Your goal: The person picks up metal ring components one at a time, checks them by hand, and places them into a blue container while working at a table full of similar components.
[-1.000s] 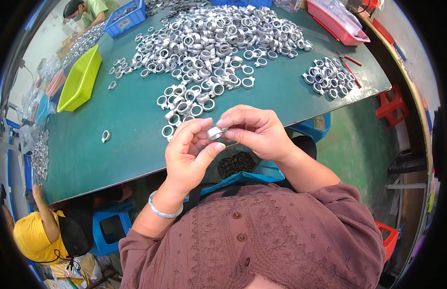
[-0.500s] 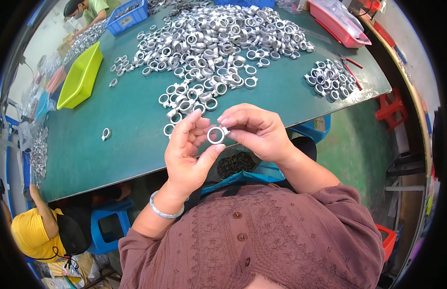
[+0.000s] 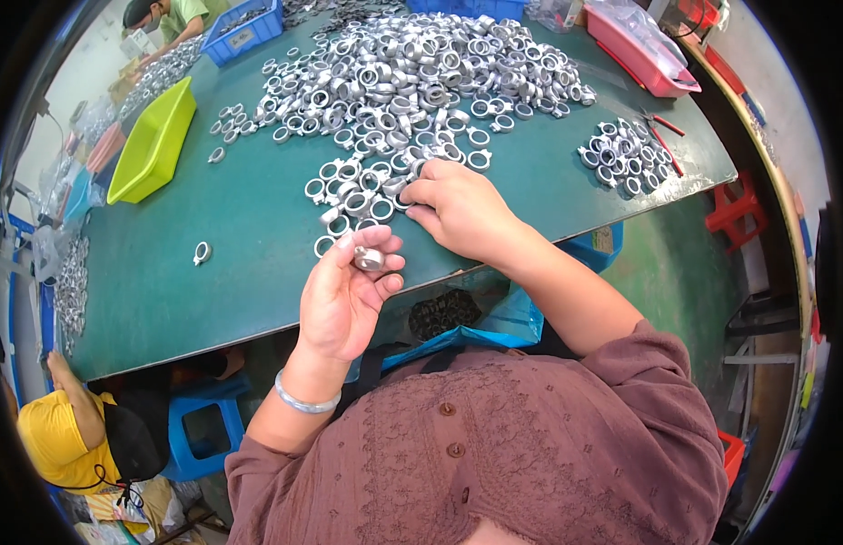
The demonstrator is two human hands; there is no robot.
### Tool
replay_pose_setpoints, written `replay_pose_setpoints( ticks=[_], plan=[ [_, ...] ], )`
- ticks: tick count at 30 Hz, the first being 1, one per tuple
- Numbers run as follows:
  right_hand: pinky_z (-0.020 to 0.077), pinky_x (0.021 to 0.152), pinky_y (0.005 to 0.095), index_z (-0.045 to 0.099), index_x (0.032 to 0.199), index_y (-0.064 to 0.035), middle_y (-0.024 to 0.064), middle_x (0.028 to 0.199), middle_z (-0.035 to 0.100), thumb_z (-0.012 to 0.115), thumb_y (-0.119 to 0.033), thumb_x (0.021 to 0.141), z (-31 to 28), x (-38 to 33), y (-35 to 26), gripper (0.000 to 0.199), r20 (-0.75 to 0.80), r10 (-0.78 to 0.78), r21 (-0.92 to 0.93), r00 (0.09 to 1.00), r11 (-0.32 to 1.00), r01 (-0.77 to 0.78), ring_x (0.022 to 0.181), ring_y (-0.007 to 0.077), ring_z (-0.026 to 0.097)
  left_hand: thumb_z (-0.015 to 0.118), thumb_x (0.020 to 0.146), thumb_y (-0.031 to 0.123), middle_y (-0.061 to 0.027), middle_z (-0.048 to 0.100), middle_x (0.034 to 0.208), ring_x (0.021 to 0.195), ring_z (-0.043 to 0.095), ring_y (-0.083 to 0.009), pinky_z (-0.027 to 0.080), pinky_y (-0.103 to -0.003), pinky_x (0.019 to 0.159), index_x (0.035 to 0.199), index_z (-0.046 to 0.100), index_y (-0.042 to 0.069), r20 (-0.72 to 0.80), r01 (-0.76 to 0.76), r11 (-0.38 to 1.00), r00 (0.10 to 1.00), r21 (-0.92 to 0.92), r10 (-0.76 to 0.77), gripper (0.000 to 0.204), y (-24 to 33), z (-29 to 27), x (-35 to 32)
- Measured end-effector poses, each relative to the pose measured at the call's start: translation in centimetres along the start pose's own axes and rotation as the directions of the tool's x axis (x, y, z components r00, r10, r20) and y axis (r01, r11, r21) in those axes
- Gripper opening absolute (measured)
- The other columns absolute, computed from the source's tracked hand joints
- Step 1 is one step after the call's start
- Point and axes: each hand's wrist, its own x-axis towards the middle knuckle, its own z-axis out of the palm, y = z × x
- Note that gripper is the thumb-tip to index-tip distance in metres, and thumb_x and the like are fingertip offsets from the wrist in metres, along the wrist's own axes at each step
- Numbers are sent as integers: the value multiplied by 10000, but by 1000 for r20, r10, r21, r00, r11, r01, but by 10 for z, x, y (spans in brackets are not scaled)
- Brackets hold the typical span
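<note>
My left hand [image 3: 344, 300], palm turned up near the table's front edge, holds a silver metal ring [image 3: 369, 260] with a small side lug between its curled fingers and thumb. My right hand [image 3: 462, 207] reaches over the near end of a large heap of similar metal rings [image 3: 421, 68]. Its thumb and fingers close around a ring at the heap's edge, largely hidden by the fingertips. Several loose rings [image 3: 353, 202] lie just beyond my left hand. A single ring [image 3: 202, 252] lies apart on the left of the green table [image 3: 249, 200].
A smaller ring pile [image 3: 626, 156] sits at the right, beside red-handled pliers [image 3: 665, 136]. Around the table stand a lime-green tray [image 3: 153, 141], a blue bin [image 3: 242, 32] and a pink bin [image 3: 639, 50]. Co-workers [image 3: 67, 427] are at the left and far left [image 3: 181, 18].
My hands have moved apart. The ring held between both hands is now in my left hand alone, while my right hand has moved forward to the heap.
</note>
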Motion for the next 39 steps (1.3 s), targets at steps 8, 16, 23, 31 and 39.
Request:
replay_pose_setpoints(
  ticks=[8, 16, 23, 31, 39],
  plan=[
    [452, 623, 281, 612, 791, -30, 76, 747, 561, 619, -58, 727, -7, -11, -8, 70, 37, 129, 489, 991, 862, -130, 683, 200, 564, 488, 873, 203, -74, 569, 908, 717, 538, -130, 445, -225, 582, 1021, 530, 7, -95, 31, 981, 995, 194, -13, 250, 1, 10, -1],
    [459, 647, 241, 605, 870, -12, 62, 824, 597, 620, 18, 735, -4, -29, -21, 140, -114, 35, 703, 993, 709, 56, 751, 131, 578, 618, 786, 72, 15, 552, 756, 564, 433, -27, 326, -151, 474, 1087, 549, 25, -50, -120, 915, 987, 385, 151, 312, -10, 18, 5],
    [446, 669, 235, 567, 955, -1, 53, 863, 563, 603, 34, 743, -16, -34, -27, 218, -24, 103, 743, 994, 668, -51, 768, 112, 544, 615, 762, 5, -2, 567, 823, 637, 486, -28, 367, -152, 526, 1095, 541, 10, 110, -327, 678, 933, 658, 344, 341, -16, 11, 3],
    [450, 604, 227, 583, 930, -23, 46, 819, 577, 635, -9, 734, -16, -36, -28, 203, -54, 64, 702, 996, 712, -8, 694, 107, 550, 669, 698, -7, -1, 541, 764, 605, 471, -36, 367, -164, 504, 1032, 561, 3, 228, -475, 453, 836, 754, 499, 351, -21, 9, 6],
    [461, 675, 214, 575, 954, 21, 48, 853, 605, 580, -28, 798, -16, -39, -31, 163, 169, 260, 904, 951, 343, -254, 767, 81, 562, 703, 668, 13, 4, 507, 738, 581, 456, -40, 350, -166, 469, 971, 576, 7, 273, -492, 300, 790, 817, 549, 329, -18, 13, 4]
  ],
)
